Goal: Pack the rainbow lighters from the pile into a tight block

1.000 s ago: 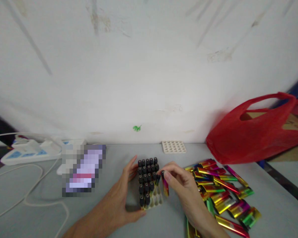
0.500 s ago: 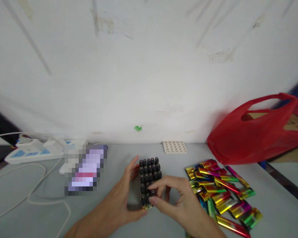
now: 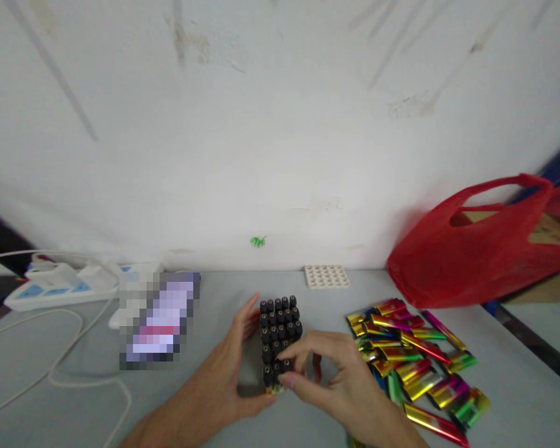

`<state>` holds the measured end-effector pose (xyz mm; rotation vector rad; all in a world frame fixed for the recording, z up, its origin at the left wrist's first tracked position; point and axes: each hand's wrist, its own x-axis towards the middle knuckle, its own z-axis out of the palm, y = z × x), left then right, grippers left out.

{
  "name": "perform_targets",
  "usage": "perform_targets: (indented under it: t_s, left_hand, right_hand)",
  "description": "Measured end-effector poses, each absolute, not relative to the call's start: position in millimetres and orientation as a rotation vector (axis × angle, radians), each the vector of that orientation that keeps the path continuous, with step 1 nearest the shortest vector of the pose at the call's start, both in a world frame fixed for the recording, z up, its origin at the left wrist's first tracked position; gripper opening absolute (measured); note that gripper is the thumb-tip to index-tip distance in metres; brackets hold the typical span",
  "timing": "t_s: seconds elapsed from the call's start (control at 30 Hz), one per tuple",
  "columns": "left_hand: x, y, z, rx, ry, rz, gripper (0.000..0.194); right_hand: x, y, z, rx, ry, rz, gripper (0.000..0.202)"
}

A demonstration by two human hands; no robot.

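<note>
In the head view, a tight block of black-capped pieces [image 3: 274, 333] stands on the table in rows, each cap with a small metallic ring on top. My left hand [image 3: 233, 367] curves round its left side, fingers along that side and thumb at the near edge. With thumb and index finger, my right hand [image 3: 336, 379] pinches one black-capped piece [image 3: 286, 366] at the near right corner. That hand hides part of the block's right side. Beside it, to the right, lies a pile of shiny multicoloured metallic sleeves [image 3: 415, 354].
A white perforated tray [image 3: 327, 277] lies against the wall. The red bag [image 3: 466, 249] stands at the back right. On the left are a phone [image 3: 163, 317] with a blurred screen, a white power strip [image 3: 60, 286] and loose white cables [image 3: 79, 379].
The view has shifted very slightly. Both hands keep their places at the block, and the right thumb and index finger remain on the near corner piece.
</note>
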<state>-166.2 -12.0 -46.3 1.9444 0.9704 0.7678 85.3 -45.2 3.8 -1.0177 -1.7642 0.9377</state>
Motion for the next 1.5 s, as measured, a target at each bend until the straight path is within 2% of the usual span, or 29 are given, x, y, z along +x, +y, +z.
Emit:
perform_targets:
  t_s: [0.23, 0.33, 0.57, 0.67, 0.77, 0.93, 1.13, 1.33, 1.5]
  left_hand:
    - [-166, -13, -46, 1.925, 0.981, 0.745, 0.139]
    - [-166, -14, -46, 1.92, 1.007, 0.74, 0.141]
    - [-167, -15, -47, 1.912, 1.025, 0.758, 0.142]
    - [-167, -15, -46, 1.927, 1.04, 0.748, 0.144]
    - [-167, -15, -46, 1.938, 1.05, 0.74, 0.145]
    - [-167, -16, -44, 1.932, 1.043, 0.742, 0.143]
    - [-165, -15, -42, 1.92, 1.008, 0.723, 0.141]
    - [-166, -15, -43, 1.916, 1.02, 0.732, 0.143]
    - [-167, -16, -44, 1.932, 1.036, 0.72, 0.141]
  right_hand:
    - [86, -45, 4, -1.023, -1.848, 0.893, 0.02]
    - [87, -43, 2, -1.135, -1.8, 0.798, 0.012]
    - [103, -28, -12, -1.877, -1.699, -0.226, 0.027]
    - [110, -28, -17, -2.092, -1.777, -0.501, 0.041]
    - [111, -30, -21, -2.105, -1.855, -0.642, 0.048]
    - [103, -34, -22, -2.061, -2.0, -0.6, 0.037]
    - [90, -35, -23, -1.888, -2.066, -0.241, 0.022]
    - [95, -30, -31, -1.837, -2.053, -0.002, 0.026]
    - [100, -27, -37, -1.812, -2.005, 0.097, 0.045]
